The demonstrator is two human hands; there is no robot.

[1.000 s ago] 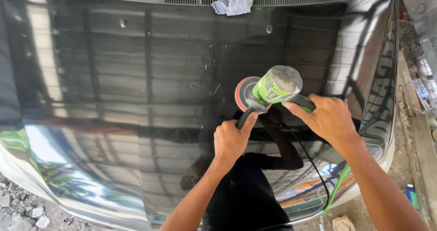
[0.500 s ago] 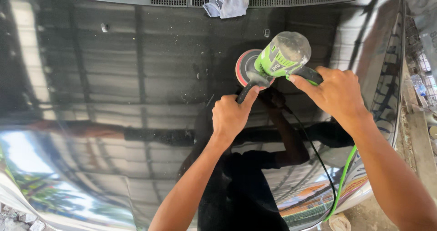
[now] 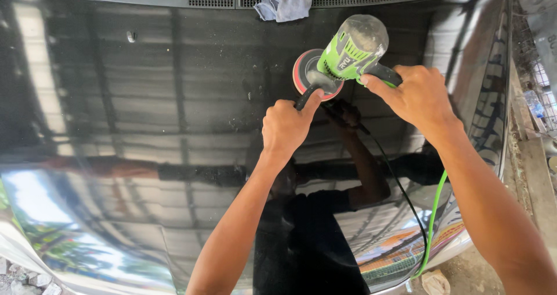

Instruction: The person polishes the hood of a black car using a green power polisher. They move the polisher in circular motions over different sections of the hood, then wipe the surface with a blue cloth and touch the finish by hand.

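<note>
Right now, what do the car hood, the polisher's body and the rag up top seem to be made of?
Car hood: glossy black painted metal, probably; it mirrors the roof and arms.
Polisher: green and grey moulded plastic, matte and dusty.
Rag: soft grey-blue cloth, crumpled in folds.

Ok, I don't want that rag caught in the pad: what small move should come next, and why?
Probably sweep the polisher sideways, or back toward the body, rather than farther up. Its pad lies flat on the black hood close below the grey rag at the cowl. The left hand grips the side handle and the right hand the rear grip.
</note>
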